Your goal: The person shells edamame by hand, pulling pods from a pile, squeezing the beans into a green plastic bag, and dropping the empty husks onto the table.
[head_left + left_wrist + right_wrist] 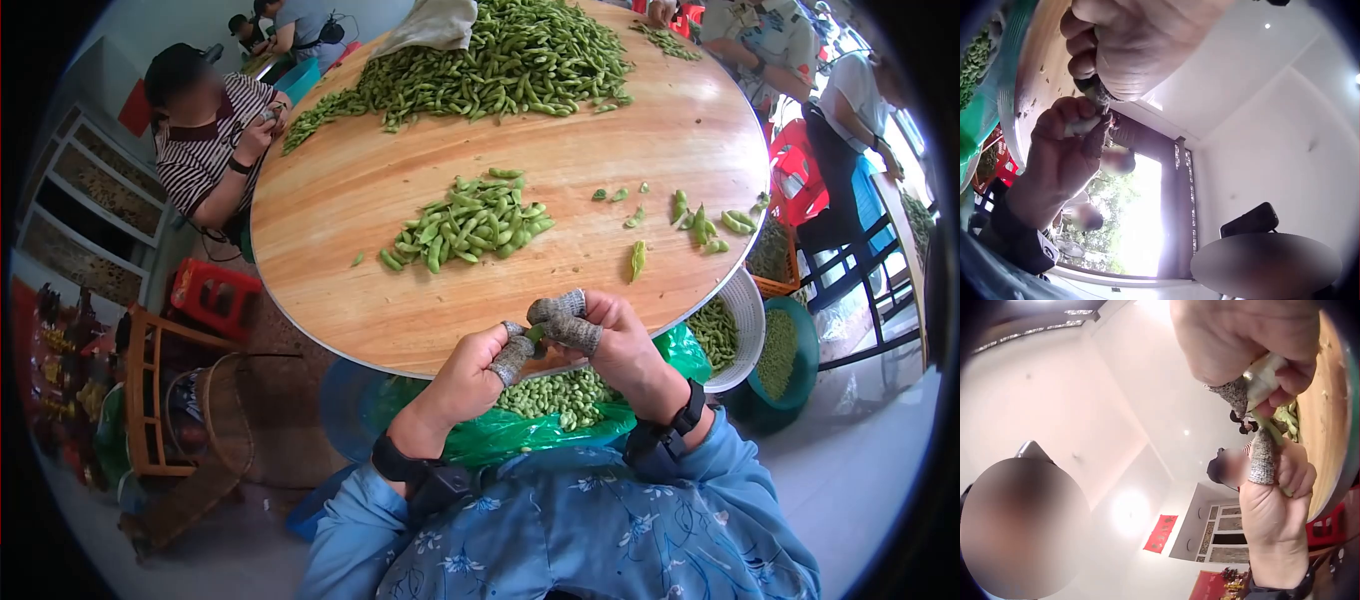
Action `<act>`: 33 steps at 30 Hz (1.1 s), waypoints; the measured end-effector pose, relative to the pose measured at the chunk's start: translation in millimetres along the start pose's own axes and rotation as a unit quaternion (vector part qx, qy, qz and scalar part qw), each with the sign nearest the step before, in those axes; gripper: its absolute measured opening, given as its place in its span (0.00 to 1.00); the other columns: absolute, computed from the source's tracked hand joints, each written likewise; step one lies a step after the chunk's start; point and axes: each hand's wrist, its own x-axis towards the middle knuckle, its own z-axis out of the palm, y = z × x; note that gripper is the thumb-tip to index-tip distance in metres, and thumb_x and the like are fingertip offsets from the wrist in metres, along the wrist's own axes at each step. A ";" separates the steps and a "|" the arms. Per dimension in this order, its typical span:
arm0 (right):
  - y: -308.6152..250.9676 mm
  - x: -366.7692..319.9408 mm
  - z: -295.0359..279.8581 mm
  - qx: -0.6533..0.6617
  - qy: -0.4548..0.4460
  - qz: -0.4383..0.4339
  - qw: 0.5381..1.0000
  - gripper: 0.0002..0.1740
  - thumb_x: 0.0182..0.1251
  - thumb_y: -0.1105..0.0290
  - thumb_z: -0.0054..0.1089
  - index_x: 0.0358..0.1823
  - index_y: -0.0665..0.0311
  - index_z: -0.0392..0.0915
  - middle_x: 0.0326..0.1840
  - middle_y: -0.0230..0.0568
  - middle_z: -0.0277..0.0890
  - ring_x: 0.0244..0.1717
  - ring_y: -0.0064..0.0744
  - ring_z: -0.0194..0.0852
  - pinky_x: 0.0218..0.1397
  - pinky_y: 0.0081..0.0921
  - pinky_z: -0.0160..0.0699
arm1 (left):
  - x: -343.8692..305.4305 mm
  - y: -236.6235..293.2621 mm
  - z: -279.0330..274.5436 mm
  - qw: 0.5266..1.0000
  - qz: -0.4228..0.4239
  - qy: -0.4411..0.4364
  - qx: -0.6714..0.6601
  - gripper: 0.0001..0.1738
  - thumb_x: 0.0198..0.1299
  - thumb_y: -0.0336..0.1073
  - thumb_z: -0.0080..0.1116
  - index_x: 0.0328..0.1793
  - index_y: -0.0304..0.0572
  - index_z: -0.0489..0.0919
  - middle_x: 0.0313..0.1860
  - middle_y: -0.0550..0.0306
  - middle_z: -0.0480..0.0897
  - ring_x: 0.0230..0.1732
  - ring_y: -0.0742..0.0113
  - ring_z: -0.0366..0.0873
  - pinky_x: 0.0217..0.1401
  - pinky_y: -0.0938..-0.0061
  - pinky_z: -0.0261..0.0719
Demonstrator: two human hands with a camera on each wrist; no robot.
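Observation:
Over the table's near edge, my two hands meet at a green soybean pod (536, 333). My left hand (465, 375) pinches it between a thumb in a grey knit cover and curled fingers. My right hand (625, 350), with similar grey finger covers, pinches the pod's other end. In the right wrist view the pod (1267, 423) spans the gap between both sets of fingertips; a pale, shiny piece (1264, 378) lies within my right fingers. Just below the hands, shelled beans (565, 395) lie in a green plastic bag (540, 432).
A small pod pile (465, 225) lies mid-table, a large heap (500, 60) behind it. Loose pods (700, 228) lie at right. Beside the table stand a white basket (748, 330) and a teal basin (800, 365). A person (215, 140) sits at left, near a red stool (215, 298).

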 end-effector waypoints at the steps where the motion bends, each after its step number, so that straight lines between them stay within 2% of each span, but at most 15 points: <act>1: -2.0 -0.6 -0.3 -0.016 0.001 -0.001 1.000 0.10 0.59 0.66 0.56 0.39 0.64 0.75 0.32 0.28 0.75 0.27 0.11 0.64 0.29 0.10 0.61 | 1.6 -3.3 1.1 1.000 0.000 -0.001 0.000 0.06 0.56 0.25 0.50 0.40 0.33 0.73 0.28 0.67 0.73 0.32 0.83 0.67 0.33 0.84 0.68; 4: -3.6 -1.3 -2.2 -0.051 0.005 -0.033 0.998 0.10 0.59 0.68 0.56 0.39 0.66 0.75 0.33 0.30 0.76 0.31 0.14 0.67 0.33 0.11 0.65 | 5.9 -16.0 4.8 0.997 0.072 0.029 -0.008 0.06 0.57 0.27 0.51 0.38 0.33 0.74 0.26 0.66 0.74 0.30 0.82 0.67 0.32 0.82 0.69; 7: -23.5 -4.8 -17.2 -0.133 0.047 -0.079 0.987 0.10 0.59 0.71 0.55 0.40 0.69 0.74 0.33 0.32 0.76 0.37 0.19 0.70 0.42 0.16 0.70 | 2.8 -20.6 1.2 0.985 0.108 0.071 0.115 0.06 0.58 0.26 0.48 0.40 0.36 0.74 0.27 0.67 0.74 0.29 0.82 0.69 0.33 0.84 0.70; 8: -27.9 -4.0 -29.8 -0.154 0.076 -0.143 0.975 0.10 0.59 0.72 0.55 0.40 0.70 0.74 0.33 0.34 0.76 0.37 0.19 0.70 0.42 0.18 0.70 | 0.1 -19.2 -0.5 0.984 0.107 0.077 0.116 0.06 0.58 0.26 0.48 0.40 0.36 0.74 0.27 0.67 0.74 0.29 0.82 0.69 0.33 0.84 0.70; 10: -37.5 -2.2 -69.1 -0.372 0.188 -0.217 0.883 0.11 0.57 0.77 0.55 0.42 0.72 0.73 0.32 0.35 0.75 0.35 0.19 0.70 0.38 0.18 0.71 | -6.0 -14.3 -1.7 0.975 0.085 0.091 0.186 0.06 0.58 0.27 0.48 0.41 0.38 0.74 0.27 0.66 0.74 0.29 0.81 0.69 0.33 0.84 0.70; 12: -59.8 -13.9 -74.9 -0.508 0.313 -0.187 0.780 0.14 0.54 0.77 0.57 0.43 0.73 0.72 0.30 0.36 0.74 0.32 0.18 0.69 0.36 0.15 0.70 | -10.0 -14.0 0.4 0.975 0.083 0.077 0.190 0.07 0.57 0.28 0.51 0.41 0.40 0.75 0.28 0.63 0.76 0.29 0.80 0.70 0.33 0.83 0.70; 14: -59.9 -21.1 -93.4 -0.534 0.380 -0.173 0.735 0.14 0.55 0.76 0.57 0.43 0.74 0.71 0.31 0.36 0.75 0.31 0.18 0.69 0.36 0.14 0.70 | -7.6 -17.4 -1.6 0.910 0.293 0.009 0.294 0.07 0.55 0.27 0.53 0.40 0.40 0.76 0.29 0.61 0.78 0.30 0.78 0.72 0.34 0.83 0.71; 16: -51.1 -25.9 -102.8 -0.500 0.354 -0.230 0.756 0.13 0.56 0.76 0.56 0.43 0.74 0.72 0.31 0.36 0.75 0.31 0.18 0.70 0.36 0.15 0.70 | -8.0 -19.2 -11.6 0.913 0.301 0.026 0.274 0.07 0.53 0.29 0.56 0.39 0.40 0.77 0.30 0.58 0.78 0.30 0.76 0.74 0.34 0.81 0.72; 17: -46.7 -28.3 -104.0 -0.463 0.329 -0.284 0.772 0.12 0.56 0.76 0.56 0.42 0.74 0.72 0.31 0.36 0.75 0.31 0.18 0.70 0.37 0.15 0.71 | -6.5 -21.8 -21.4 0.918 0.261 0.114 0.275 0.07 0.53 0.30 0.56 0.39 0.39 0.76 0.30 0.57 0.78 0.30 0.75 0.74 0.34 0.81 0.72; 20: -37.8 -32.7 -79.1 -0.436 0.302 -0.231 0.816 0.11 0.57 0.77 0.55 0.41 0.74 0.73 0.31 0.35 0.76 0.32 0.19 0.72 0.38 0.15 0.72 | 10.6 -24.0 -61.1 0.884 0.201 0.352 0.231 0.09 0.51 0.33 0.57 0.37 0.36 0.76 0.24 0.52 0.78 0.27 0.62 0.76 0.31 0.73 0.73; 22: -21.7 -27.3 -73.2 -0.422 0.270 -0.213 0.839 0.10 0.55 0.78 0.56 0.40 0.72 0.74 0.32 0.37 0.77 0.33 0.19 0.73 0.37 0.16 0.73 | 20.8 -8.0 -87.9 0.838 0.097 0.433 0.317 0.11 0.50 0.35 0.58 0.36 0.34 0.75 0.21 0.51 0.77 0.24 0.59 0.76 0.28 0.70 0.72; 25: -7.4 -19.6 -56.7 -0.417 0.248 -0.202 0.851 0.10 0.54 0.79 0.57 0.39 0.71 0.75 0.31 0.39 0.77 0.32 0.19 0.73 0.35 0.17 0.73 | 41.8 -26.2 -128.7 0.802 0.040 0.434 0.408 0.12 0.47 0.34 0.60 0.34 0.35 0.74 0.21 0.50 0.77 0.24 0.56 0.75 0.28 0.67 0.71; 27: -2.6 -17.3 -45.6 -0.377 0.217 -0.200 0.878 0.10 0.53 0.79 0.58 0.39 0.71 0.75 0.30 0.39 0.77 0.32 0.20 0.74 0.34 0.17 0.73 | 43.4 -26.4 -137.2 0.803 0.036 0.414 0.427 0.12 0.45 0.33 0.60 0.34 0.35 0.74 0.21 0.49 0.77 0.24 0.54 0.75 0.29 0.66 0.71; 31: -1.5 -19.9 -35.3 -0.414 0.179 -0.190 0.872 0.12 0.52 0.79 0.59 0.39 0.71 0.75 0.30 0.40 0.78 0.31 0.20 0.74 0.33 0.16 0.73 | 39.2 -26.5 -144.7 0.827 0.013 0.378 0.416 0.10 0.41 0.28 0.59 0.32 0.34 0.72 0.21 0.47 0.77 0.26 0.52 0.75 0.31 0.66 0.71; 33: 0.5 -20.1 -29.4 -0.398 0.168 -0.186 0.883 0.12 0.52 0.79 0.59 0.40 0.71 0.75 0.31 0.40 0.78 0.31 0.20 0.74 0.33 0.16 0.73 | 35.4 -26.2 -145.1 0.811 0.014 0.384 0.441 0.10 0.41 0.29 0.59 0.31 0.34 0.72 0.21 0.46 0.76 0.26 0.51 0.75 0.31 0.66 0.71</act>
